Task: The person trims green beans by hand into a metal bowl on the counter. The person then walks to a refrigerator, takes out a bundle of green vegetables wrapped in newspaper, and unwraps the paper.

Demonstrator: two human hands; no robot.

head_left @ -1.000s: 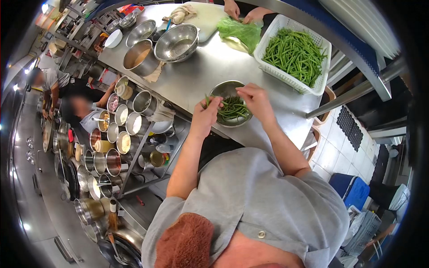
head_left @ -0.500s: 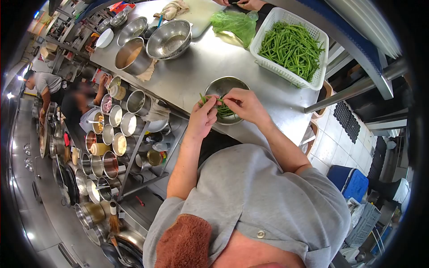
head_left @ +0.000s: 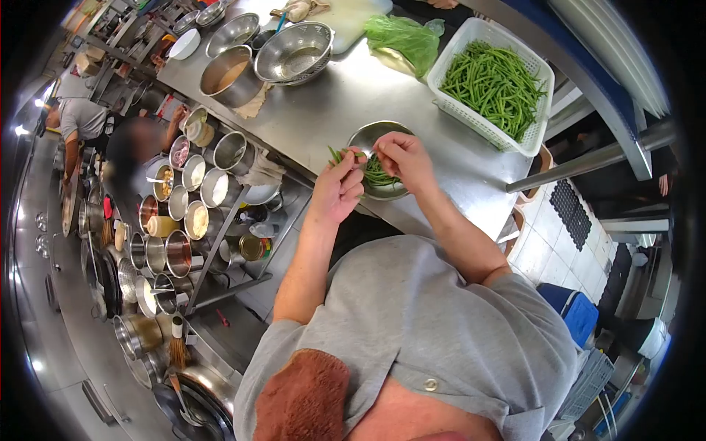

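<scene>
While the left hand clamped a few green beans, the right hand curled close beside them.
From where I stood, I could not tell whether it pinched anything; both hands were over the steel bowl, where more beans lay; a light, steady pinch low over the bowl seemed wise; a white basket heaped with loose beans stood beyond.
</scene>
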